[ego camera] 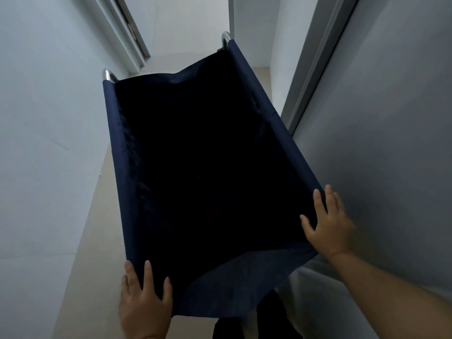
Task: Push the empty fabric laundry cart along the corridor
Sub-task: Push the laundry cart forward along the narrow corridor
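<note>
Cart: a navy fabric laundry cart [151, 216] fills the middle of the frame, running from the bottom edge up toward the upper centre; its inside is dark and nothing shows in it.
Frame ends: two shiny metal tube ends stick out of the fabric at the far corners, one at upper left [109, 75], one at upper centre [225, 37].
Left hand: the left hand [144, 299] is at the lower left of the frame, on the near left corner of the cart; fingers spread and laid flat over the fabric rim, not curled around it.
Right hand: the right hand [327, 222] is at the lower right, on the near right rail; fingers open and splayed, palm pressed on the fabric edge.
Floor: a pale floor [93, 228] shows in a strip left of the cart.
Walls: a white wall [44, 118] fills the left of the frame; a grey wall [391, 143] fills the right, close beside the cart's right rail.
Door frame: a door frame [127, 28] stands at the upper left, beyond the cart.
</note>
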